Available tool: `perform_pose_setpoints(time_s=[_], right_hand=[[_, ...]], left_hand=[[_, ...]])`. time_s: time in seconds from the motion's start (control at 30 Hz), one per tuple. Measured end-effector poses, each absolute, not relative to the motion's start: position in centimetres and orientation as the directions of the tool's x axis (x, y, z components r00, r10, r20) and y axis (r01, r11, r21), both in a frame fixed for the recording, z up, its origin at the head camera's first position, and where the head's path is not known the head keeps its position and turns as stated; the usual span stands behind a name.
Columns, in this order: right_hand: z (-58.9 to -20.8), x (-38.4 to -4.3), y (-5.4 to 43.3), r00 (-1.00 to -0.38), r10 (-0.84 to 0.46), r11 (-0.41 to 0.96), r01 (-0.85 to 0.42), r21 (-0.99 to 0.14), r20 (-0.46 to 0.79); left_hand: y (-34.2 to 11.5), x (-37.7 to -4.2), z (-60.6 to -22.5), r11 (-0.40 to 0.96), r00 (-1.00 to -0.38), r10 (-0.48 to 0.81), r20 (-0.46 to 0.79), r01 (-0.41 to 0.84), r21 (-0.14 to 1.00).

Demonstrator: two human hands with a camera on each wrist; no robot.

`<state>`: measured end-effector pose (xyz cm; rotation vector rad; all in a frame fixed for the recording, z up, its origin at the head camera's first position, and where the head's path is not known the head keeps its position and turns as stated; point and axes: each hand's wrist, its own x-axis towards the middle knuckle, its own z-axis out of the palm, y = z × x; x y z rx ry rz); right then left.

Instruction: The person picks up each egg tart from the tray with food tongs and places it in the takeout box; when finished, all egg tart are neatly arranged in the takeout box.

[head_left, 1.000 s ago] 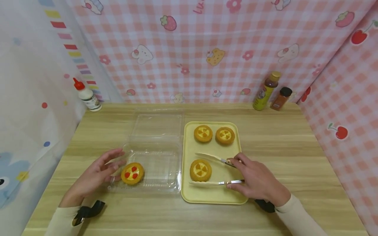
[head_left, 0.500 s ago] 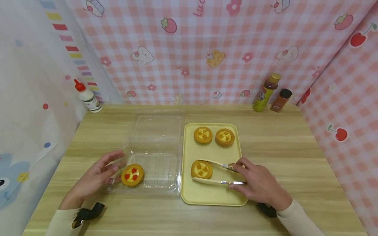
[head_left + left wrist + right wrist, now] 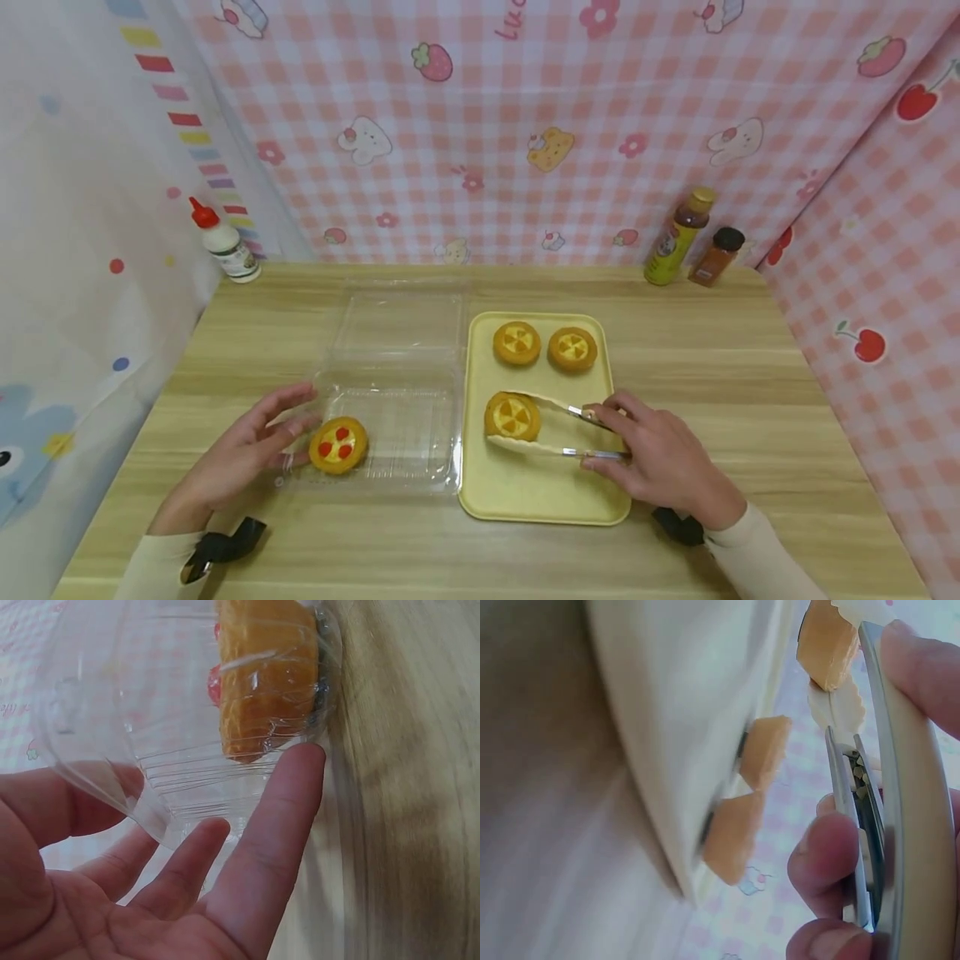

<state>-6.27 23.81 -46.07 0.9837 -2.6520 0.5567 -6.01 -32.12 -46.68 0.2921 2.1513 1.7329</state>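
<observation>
My right hand (image 3: 667, 454) grips a pair of tongs (image 3: 573, 452) with pale scalloped tips and metal arms. Between the tips sits a round tart (image 3: 512, 417) with a yellow filling and orange wedges. In the right wrist view this tart (image 3: 827, 645) is off the tray, level with the tongs. My left hand (image 3: 238, 454) lies at the left side of an open clear plastic container (image 3: 405, 433), fingers loosely extended and touching its wall. Inside the container is a tart with red hearts (image 3: 338, 447), seen from the side through the plastic in the left wrist view.
Two more orange-wedge tarts, a left one (image 3: 517, 343) and a right one (image 3: 572, 349), lie on the far half of the yellow tray (image 3: 547, 504). A white bottle (image 3: 228, 250), a yellow-labelled bottle (image 3: 677, 237) and a black-capped jar (image 3: 716, 257) stand along the back wall.
The tongs have closed around the near tart on the tray and now carry it upward. The left hand and the container have hardly moved.
</observation>
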Motion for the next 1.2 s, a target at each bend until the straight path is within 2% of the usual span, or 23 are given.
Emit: perform_pose_setpoints(time_s=[0.53, 0.77, 1.2], right_hand=[[-43.2, -8.0, 21.8, -0.744, -0.575, 0.704, -0.662, -0.258, 0.341], [-42.9, -8.9, 19.9, -0.718, -0.589, 0.688, -0.686, -0.236, 0.37], [-42.6, -10.9, 15.4, -0.711, -0.623, 0.673, -0.7, -0.24, 0.326]], left_hand=[[-32.1, -6.0, -46.5, 0.24, -0.913, 0.375, -0.161, -0.072, 0.968], [-32.2, -5.9, -46.4, 0.24, -0.913, 0.373, -0.168, -0.08, 0.967], [-32.0, -6.1, -46.0, 0.258, -0.911, 0.363, -0.194, -0.102, 0.961]])
